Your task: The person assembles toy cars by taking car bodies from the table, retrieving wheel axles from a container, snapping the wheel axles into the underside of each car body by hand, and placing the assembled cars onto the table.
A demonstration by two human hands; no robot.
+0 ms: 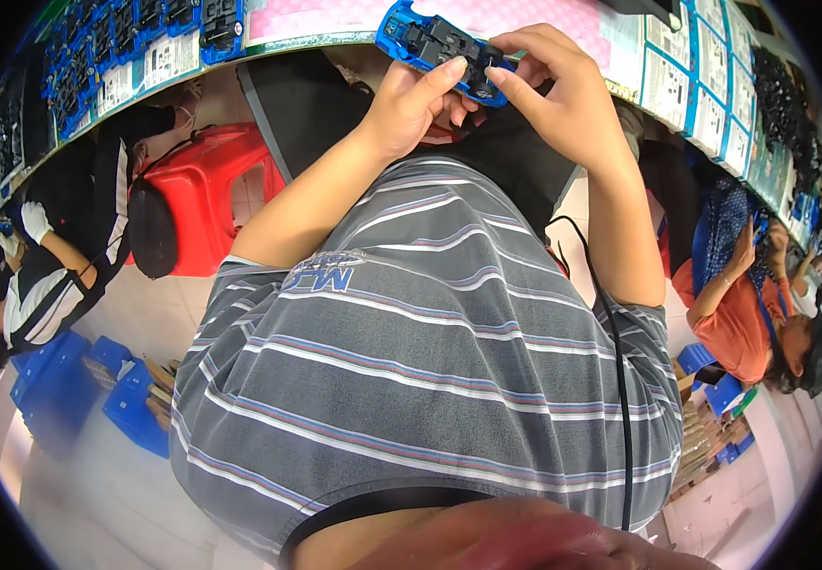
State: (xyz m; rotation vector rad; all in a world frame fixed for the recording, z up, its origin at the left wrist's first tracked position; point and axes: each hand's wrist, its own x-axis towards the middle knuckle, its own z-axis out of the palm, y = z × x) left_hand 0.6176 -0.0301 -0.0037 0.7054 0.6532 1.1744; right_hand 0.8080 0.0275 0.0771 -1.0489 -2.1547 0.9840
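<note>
A blue toy car [430, 40] is held up at the table's near edge, with its black underside facing up. My left hand [409, 106] is closed around its near side, the thumb pressing on the black chassis. At the car's right end, my right hand [563, 84] has its thumb and forefinger closed around a small black part that looks like a wheel [489, 59]. The fingers partly cover that end of the car.
Rows of similar blue and black toy cars [126, 38] lie on the table at the left. Printed sheets in blue frames [706, 57] and black parts [780, 95] are at the right. A red stool [207, 195] stands at the left. Co-workers sit on both sides, near blue bins [135, 408].
</note>
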